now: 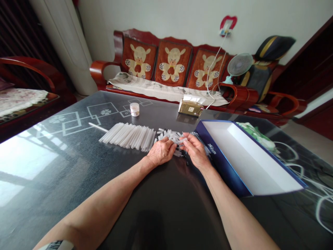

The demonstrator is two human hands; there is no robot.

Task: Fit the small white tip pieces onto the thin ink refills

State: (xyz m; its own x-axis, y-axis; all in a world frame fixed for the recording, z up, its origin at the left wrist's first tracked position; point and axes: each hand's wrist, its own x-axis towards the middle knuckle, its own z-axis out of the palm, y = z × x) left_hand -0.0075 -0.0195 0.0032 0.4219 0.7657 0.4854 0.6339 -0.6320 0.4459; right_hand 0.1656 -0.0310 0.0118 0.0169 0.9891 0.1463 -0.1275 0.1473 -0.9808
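Note:
My right hand (pixel 194 150) pinches a small whitish translucent cap-like piece (pixel 181 141) between thumb and fingers. Close by on the left, my left hand (pixel 161 151) is curled with its fingertips at the small pieces; what it holds, if anything, is hidden. Beyond both hands lies a loose pile of short white pieces (pixel 170 134) with some black bits among them. A row of white translucent tubes (pixel 127 135), like pen barrels, lies side by side left of my left hand. Thin dark rods, partly hidden, lie between my right hand and the blue box (pixel 221 163).
The open box has a white inside and stands at the right. Behind it are a green-and-white bag (pixel 256 135) and white cables (pixel 322 205). A small round tub (pixel 134 109) and a tissue box (pixel 190 107) stand farther back on the dark table (pixel 78 173).

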